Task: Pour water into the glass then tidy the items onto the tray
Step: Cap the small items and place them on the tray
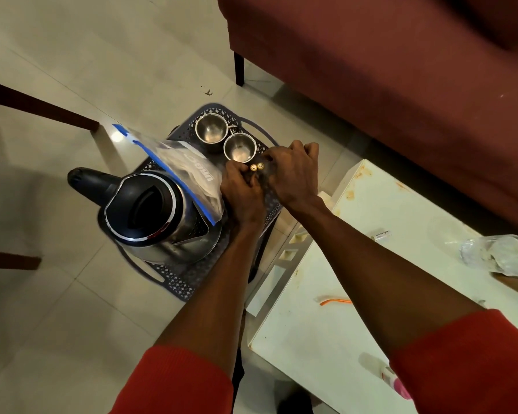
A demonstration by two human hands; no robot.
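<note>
Tidying step in hand: both hands meet over the tray (174,289), at its 3 o'clock edge. Left hand (241,192) and right hand (293,171) are closed together around a small dark item with two brass tips (257,167); what it is I cannot tell. Kettle (150,210) stands on the tray at 8 o'clock, a plastic bag (189,171) leaning against it. Two steel cups (212,130) sit at 12 o'clock, touching. Tray rests on a low stand over the floor. Glass (503,253) lies tipped on the white worktop (356,294), well apart at 4 o'clock, no water visible. Judgement: pouring looks finished or skipped. Next move calls for releasing the item onto bare tray between cups and bag, then fetching the glass.
</note>
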